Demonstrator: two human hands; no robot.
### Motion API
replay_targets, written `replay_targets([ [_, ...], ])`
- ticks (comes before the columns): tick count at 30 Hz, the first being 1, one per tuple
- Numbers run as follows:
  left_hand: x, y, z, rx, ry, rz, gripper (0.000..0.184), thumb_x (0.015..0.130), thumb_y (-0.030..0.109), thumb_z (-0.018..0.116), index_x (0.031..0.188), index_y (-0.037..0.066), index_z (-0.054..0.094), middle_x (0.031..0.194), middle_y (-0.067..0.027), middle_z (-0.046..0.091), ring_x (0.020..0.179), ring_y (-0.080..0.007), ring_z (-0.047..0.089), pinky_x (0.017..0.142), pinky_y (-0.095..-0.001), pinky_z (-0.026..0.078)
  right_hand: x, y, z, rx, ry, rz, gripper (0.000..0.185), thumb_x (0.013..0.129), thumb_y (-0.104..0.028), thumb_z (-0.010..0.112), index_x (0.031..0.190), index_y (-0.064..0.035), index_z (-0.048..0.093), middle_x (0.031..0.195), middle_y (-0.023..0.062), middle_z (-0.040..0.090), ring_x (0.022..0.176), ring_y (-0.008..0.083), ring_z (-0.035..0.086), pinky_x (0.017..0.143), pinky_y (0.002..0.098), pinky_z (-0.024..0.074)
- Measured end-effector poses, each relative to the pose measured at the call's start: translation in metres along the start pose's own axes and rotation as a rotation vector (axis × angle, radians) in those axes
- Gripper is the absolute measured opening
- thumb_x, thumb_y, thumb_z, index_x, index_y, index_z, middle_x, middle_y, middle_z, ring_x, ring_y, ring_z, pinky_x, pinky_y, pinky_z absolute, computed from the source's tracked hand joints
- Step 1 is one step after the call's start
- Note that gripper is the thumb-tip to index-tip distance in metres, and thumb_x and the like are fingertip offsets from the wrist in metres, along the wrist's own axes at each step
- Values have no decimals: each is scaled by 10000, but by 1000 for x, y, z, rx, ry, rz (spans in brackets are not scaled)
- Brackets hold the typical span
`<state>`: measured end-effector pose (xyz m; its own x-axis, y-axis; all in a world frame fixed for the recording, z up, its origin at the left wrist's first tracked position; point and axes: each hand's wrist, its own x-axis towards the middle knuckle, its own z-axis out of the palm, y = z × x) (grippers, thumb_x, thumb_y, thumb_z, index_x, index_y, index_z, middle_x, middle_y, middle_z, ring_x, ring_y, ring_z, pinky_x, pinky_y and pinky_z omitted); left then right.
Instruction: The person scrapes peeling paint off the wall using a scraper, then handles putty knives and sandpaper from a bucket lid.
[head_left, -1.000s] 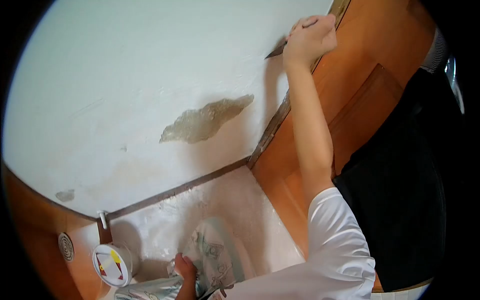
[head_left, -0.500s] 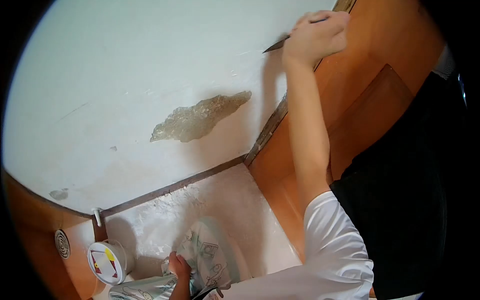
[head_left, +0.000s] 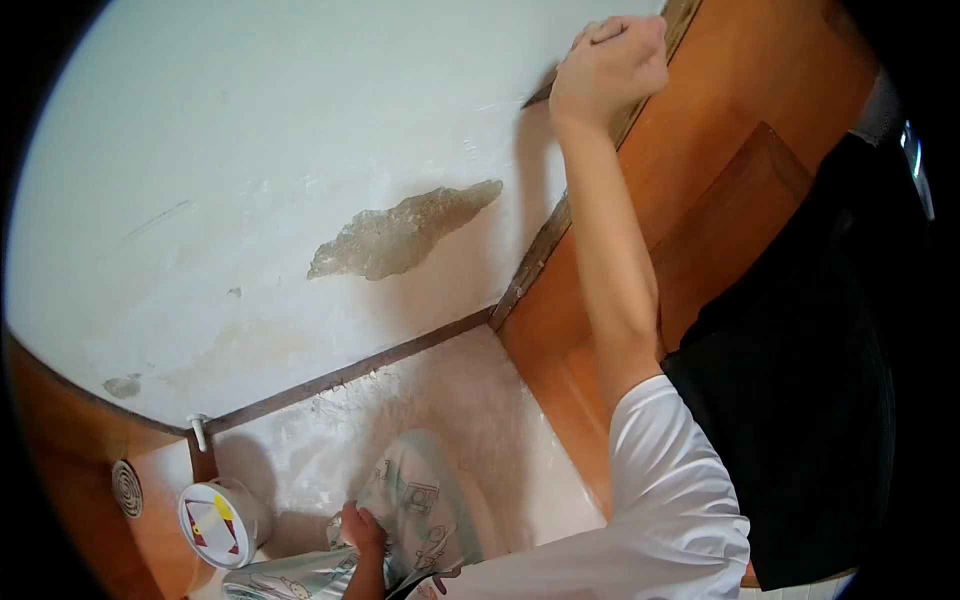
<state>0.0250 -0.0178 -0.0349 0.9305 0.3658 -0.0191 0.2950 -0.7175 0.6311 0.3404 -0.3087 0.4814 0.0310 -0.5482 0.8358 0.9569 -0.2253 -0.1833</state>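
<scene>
High on the right, my right hand (head_left: 612, 72) is closed round the handle of a scraper (head_left: 540, 97), whose dark blade lies against the white wall (head_left: 330, 110). Below and left of that hand, the wall has a bare grey-brown patch (head_left: 400, 236) with ragged edges. My left hand (head_left: 362, 527) rests low by my patterned trousers, its fingers curled; whether it holds anything is hidden.
A white bucket (head_left: 215, 525) with a coloured label stands at lower left, near a white pipe (head_left: 199, 432) and a round vent (head_left: 127, 488). An orange wooden panel (head_left: 740, 90) and black cloth (head_left: 800, 400) are on the right. Crumbs lie along the skirting (head_left: 350, 370).
The right hand first shifted slightly right with the scraper, then back left; the blade is now more hidden behind the hand. The view has shifted a little.
</scene>
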Motion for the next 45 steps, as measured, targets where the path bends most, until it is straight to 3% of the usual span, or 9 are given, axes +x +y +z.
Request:
replay_targets([
  [13, 6, 6, -2, -106, 37, 47, 303, 769, 205, 463, 947, -30, 533, 890, -225, 549, 822, -402, 512, 706, -468, 400, -8, 64, -25, -470, -145, -58, 257, 821, -61, 419, 574, -58, 348, 578, -21, 377, 533, 104, 377, 467, 247, 341],
  [14, 6, 12, -6, -39, 4, 10, 290, 767, 201, 469, 944, -18, 539, 890, -219, 553, 823, -399, 515, 708, -464, 401, -11, 41, -23, -155, 69, 143, 250, 801, -20, 431, 570, -60, 344, 574, -18, 373, 538, 112, 389, 478, 259, 351],
  [16, 15, 20, -3, -107, 36, 38, 287, 767, 201, 470, 946, -11, 542, 887, -213, 555, 824, -396, 516, 706, -462, 400, -27, -4, -51, -613, 48, -485, 234, 755, 91, 452, 590, -49, 364, 569, 6, 387, 495, 131, 411, 436, 262, 356],
  [17, 5, 10, -9, -123, 23, 64, 286, 766, 201, 470, 947, -7, 544, 886, -210, 556, 824, -394, 516, 705, -460, 399, -37, -39, -52, -432, 122, -265, 219, 776, 112, 417, 622, -39, 376, 529, 16, 353, 418, 135, 372, 363, 240, 311],
  [19, 8, 7, -5, -84, 2, 49, 284, 764, 210, 470, 939, 0, 548, 877, -200, 558, 808, -390, 518, 683, -463, 398, -57, -91, -46, -298, 115, -178, 376, 916, -208, 360, 576, -49, 368, 477, 30, 345, 375, 125, 354, 346, 225, 258],
  [21, 8, 2, -2, -23, -36, 28, 292, 765, 222, 470, 936, -1, 549, 878, -199, 558, 805, -391, 519, 680, -472, 397, -86, -97, -69, -33, -44, -182, 410, 929, -228, 359, 560, -54, 328, 436, 32, 307, 351, 114, 328, 338, 232, 251],
  [28, 3, -5, -1, 40, -136, -20, 420, 861, 285, 419, 1143, -16, 500, 1113, -217, 537, 1003, -381, 513, 866, -447, 389, -285, -102, -215, -789, -72, 394, 315, 891, -137, 457, 610, -17, 382, 511, 34, 350, 462, 93, 330, 421, 259, 269],
  [32, 1, 22, -18, -10, -79, 79, 395, 851, 302, 380, 1024, -23, 526, 966, -232, 564, 867, -422, 513, 742, -480, 393, -318, -138, -241, -1044, -107, 608, 299, 862, -115, 511, 607, 5, 411, 511, 85, 343, 484, 108, 341, 440, 284, 302],
  [45, 3, 8, -6, -66, -21, 87, 374, 852, 286, 385, 1009, -17, 539, 904, -238, 578, 830, -414, 530, 727, -483, 404, -297, -107, -211, -627, 253, 880, 389, 935, -256, 421, 588, -81, 404, 464, -13, 382, 358, 64, 356, 334, 216, 277],
])
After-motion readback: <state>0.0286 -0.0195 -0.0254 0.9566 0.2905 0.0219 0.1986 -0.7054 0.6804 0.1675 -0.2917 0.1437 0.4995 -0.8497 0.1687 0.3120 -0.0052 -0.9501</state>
